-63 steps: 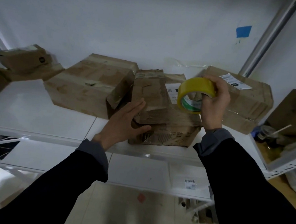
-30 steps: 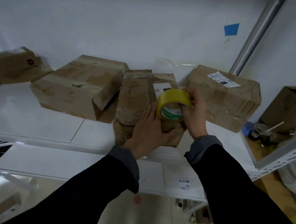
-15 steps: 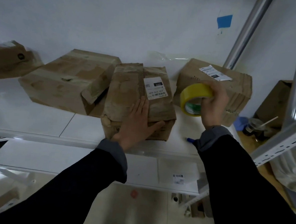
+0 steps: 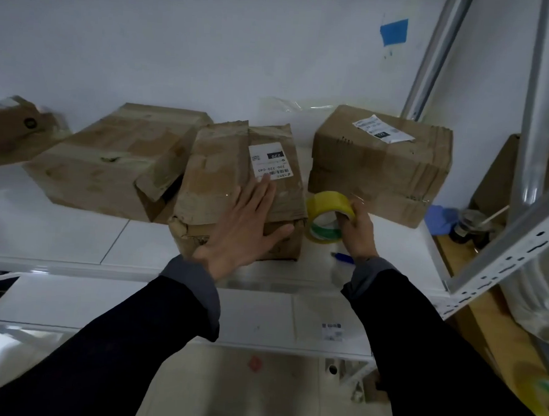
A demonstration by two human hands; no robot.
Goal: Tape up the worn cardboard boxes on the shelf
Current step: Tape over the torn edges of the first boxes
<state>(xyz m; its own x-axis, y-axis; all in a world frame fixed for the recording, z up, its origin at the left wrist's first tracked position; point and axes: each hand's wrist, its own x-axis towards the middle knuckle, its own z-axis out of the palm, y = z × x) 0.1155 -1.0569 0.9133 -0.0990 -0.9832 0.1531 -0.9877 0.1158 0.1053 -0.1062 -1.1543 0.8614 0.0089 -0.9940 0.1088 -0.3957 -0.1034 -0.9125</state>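
1. Where the white shelf (image 4: 56, 226) meets its front edge, the middle cardboard box (image 4: 236, 186) stands between two other worn boxes, one with a torn flap (image 4: 115, 159) just to its left, one with creased sides (image 4: 381, 169) near its right.
2. Handling (judged): crumpled, softened cardboard, probably light; it should yield under pressure, so hold it flat across the top, not by its split lower corner.
3. Left hand (image 4: 246, 225): fingers straight and spread, palm pressed on the box top below the shipping label (image 4: 269, 161).
4. Right hand (image 4: 357, 227): fingers curled round the yellow tape roll (image 4: 327, 216), which is low at the shelf just beside the box; whether it touches is unclear.
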